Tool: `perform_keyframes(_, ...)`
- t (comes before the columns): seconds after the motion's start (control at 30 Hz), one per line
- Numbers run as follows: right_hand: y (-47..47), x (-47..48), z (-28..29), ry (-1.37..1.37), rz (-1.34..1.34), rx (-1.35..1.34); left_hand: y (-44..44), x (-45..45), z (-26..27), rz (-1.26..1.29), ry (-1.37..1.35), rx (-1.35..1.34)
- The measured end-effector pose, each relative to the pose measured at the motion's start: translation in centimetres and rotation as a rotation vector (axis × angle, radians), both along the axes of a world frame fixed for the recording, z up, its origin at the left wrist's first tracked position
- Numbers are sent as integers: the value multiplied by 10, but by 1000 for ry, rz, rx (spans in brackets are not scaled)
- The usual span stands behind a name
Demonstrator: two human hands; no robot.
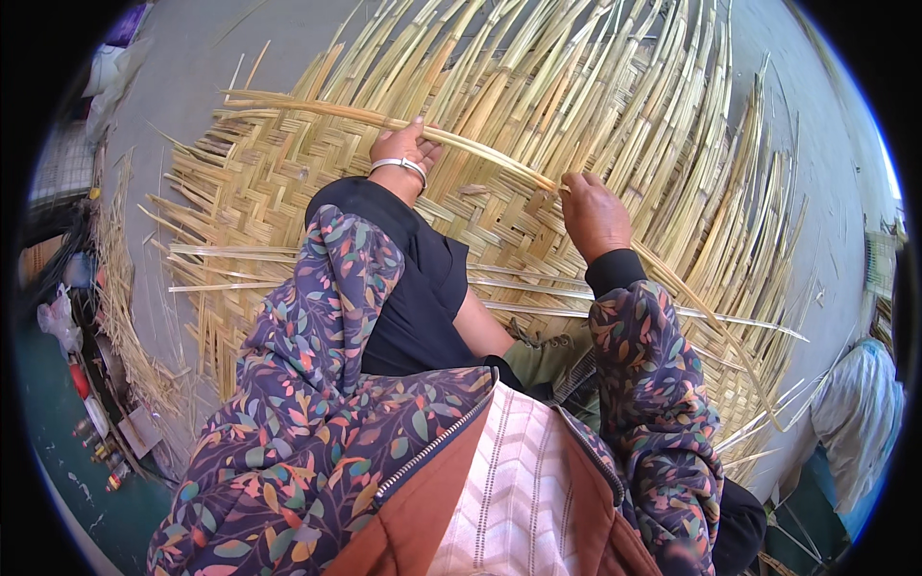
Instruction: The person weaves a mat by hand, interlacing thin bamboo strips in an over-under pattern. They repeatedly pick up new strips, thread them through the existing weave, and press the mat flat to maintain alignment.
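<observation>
A bundle of long split reed strips (497, 155) is stretched between my two hands, above a partly woven reed mat (277, 176). My left hand (405, 147), with a white band at the wrist, holds the bundle with the thumb on top. Farther right, my right hand (595, 213) pinches the same strips between thumb and fingers. One long strip (691, 295) runs out past the right wrist and bends down towards the right. Unwoven strip ends (533, 79) fan out from the mat's far side. Pale strips (533, 283) cross the mat near my shoe (540, 356).
The mat lies on a grey floor (180, 79), and I sit on it. Loose straw scraps (126, 309) are heaped at the left, beside a plastic bag (59, 320) and several small items. A pale cloth (857, 417) hangs at the right.
</observation>
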State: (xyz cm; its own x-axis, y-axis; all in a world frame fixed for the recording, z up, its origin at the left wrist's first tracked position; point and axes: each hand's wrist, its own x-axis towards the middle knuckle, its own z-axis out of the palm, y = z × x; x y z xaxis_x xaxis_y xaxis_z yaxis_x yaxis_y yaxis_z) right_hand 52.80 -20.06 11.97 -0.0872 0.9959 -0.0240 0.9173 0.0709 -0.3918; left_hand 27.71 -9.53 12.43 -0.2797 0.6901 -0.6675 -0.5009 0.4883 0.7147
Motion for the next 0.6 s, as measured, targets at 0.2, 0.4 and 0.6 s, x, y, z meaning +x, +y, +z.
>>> perform_keyframes(0.2, 18, -24, -2, 174, -27, -27, -5, 5, 6, -168, 93, 170)
perform_keyframes(0.4, 24, -23, 2, 245, -73, -113, 12, -2, 25, -455, 110, 291)
perform_keyframes(0.6, 17, -37, -2, 112, -164, 55, 39, -4, 29, -883, 219, 236)
